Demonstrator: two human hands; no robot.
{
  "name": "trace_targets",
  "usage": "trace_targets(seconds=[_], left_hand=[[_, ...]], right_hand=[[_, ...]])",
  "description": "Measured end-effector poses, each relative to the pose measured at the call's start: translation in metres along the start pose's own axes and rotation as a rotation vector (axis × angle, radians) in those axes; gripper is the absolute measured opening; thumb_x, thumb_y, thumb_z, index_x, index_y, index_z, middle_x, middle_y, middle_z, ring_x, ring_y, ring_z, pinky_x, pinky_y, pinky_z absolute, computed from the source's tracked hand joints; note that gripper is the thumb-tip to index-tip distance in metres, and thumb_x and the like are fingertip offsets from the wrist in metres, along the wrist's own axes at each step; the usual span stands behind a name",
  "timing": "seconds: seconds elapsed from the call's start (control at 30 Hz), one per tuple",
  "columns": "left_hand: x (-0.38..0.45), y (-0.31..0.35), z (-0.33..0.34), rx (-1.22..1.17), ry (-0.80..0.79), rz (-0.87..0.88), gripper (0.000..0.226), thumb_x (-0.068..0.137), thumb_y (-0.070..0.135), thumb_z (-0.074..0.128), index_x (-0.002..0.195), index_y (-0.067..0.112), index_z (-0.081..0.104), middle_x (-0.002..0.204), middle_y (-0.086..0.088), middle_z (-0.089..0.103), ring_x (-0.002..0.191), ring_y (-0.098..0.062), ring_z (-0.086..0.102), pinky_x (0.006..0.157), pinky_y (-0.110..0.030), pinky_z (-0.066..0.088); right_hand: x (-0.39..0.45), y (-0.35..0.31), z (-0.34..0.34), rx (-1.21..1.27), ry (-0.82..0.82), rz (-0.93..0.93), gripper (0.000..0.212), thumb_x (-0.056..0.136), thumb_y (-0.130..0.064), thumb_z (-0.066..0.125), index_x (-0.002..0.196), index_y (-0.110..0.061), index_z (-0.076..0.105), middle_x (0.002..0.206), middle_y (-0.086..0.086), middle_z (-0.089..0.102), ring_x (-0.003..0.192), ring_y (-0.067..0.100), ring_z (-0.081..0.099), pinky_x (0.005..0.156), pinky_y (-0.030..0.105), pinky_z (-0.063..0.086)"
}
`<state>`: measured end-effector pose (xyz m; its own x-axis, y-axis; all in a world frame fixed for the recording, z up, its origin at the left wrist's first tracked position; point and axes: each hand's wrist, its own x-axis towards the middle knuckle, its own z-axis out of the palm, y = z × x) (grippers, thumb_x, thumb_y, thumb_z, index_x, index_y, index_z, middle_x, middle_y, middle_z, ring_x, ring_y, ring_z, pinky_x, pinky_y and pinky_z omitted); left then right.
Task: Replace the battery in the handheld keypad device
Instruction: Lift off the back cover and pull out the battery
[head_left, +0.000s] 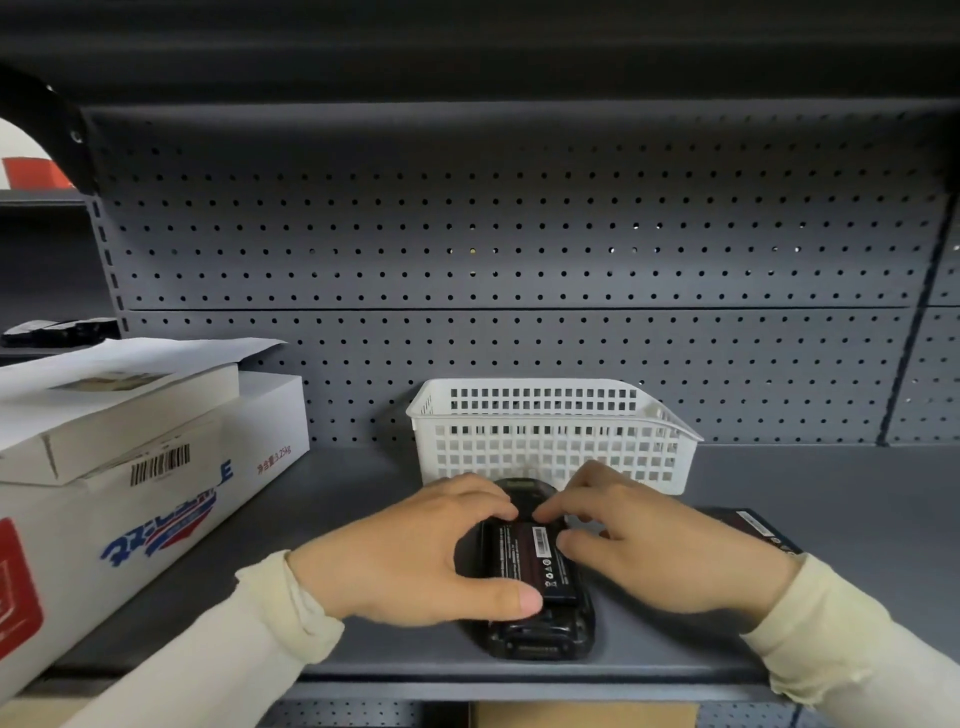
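The black handheld keypad device (540, 631) lies face down on the grey shelf, its back open. A black battery (530, 558) with white print and a barcode label sits in the open bay. My left hand (410, 551) rests on the device's left side, thumb pressed at the battery's near end, fingertips at its far end. My right hand (660, 545) holds the right side, fingertips touching the battery's far edge. A second flat black piece (753, 527) with a label lies on the shelf to the right, partly hidden by my right hand.
A white perforated plastic basket (550, 436) stands just behind the device. Stacked white cardboard boxes (130, 467) fill the shelf's left side. A grey pegboard wall (519, 260) closes the back. The shelf's front edge (519, 670) runs just below the device.
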<state>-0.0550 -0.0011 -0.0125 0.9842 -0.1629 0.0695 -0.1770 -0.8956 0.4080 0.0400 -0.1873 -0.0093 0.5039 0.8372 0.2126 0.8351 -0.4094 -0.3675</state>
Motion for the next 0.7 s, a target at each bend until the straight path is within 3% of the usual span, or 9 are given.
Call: trace_targets(seconds=[0.17, 0.37, 0.7], left_hand=[[0.001, 0.0, -0.003, -0.064, -0.047, -0.024, 0.101, 0.051, 0.078, 0.054, 0.137, 0.029, 0.034, 0.128, 0.029, 0.029, 0.124, 0.011, 0.027, 0.11, -0.02, 0.025], [0.001, 0.0, -0.002, -0.107, -0.034, -0.033, 0.101, 0.049, 0.075, 0.058, 0.135, 0.028, 0.036, 0.127, 0.027, 0.032, 0.121, 0.013, 0.029, 0.105, -0.013, 0.024], [0.001, 0.001, -0.002, -0.103, -0.004, -0.039, 0.095, 0.046, 0.075, 0.058, 0.128, 0.029, 0.043, 0.124, 0.022, 0.036, 0.118, 0.008, 0.034, 0.105, -0.015, 0.026]], right_hand=[[0.001, -0.005, -0.001, -0.003, -0.075, 0.063, 0.039, 0.089, -0.039, 0.046, 0.127, -0.03, 0.048, 0.118, -0.006, 0.038, 0.101, 0.011, 0.051, 0.084, 0.017, 0.035], [0.002, -0.009, 0.001, 0.09, -0.093, 0.122, 0.035, 0.088, -0.034, 0.049, 0.122, -0.026, 0.053, 0.116, -0.006, 0.038, 0.104, 0.013, 0.052, 0.098, 0.026, 0.039], [0.006, -0.01, 0.011, 0.161, 0.01, 0.162, 0.026, 0.086, -0.025, 0.047, 0.11, -0.019, 0.056, 0.109, -0.007, 0.038, 0.093, 0.01, 0.051, 0.078, 0.016, 0.04]])
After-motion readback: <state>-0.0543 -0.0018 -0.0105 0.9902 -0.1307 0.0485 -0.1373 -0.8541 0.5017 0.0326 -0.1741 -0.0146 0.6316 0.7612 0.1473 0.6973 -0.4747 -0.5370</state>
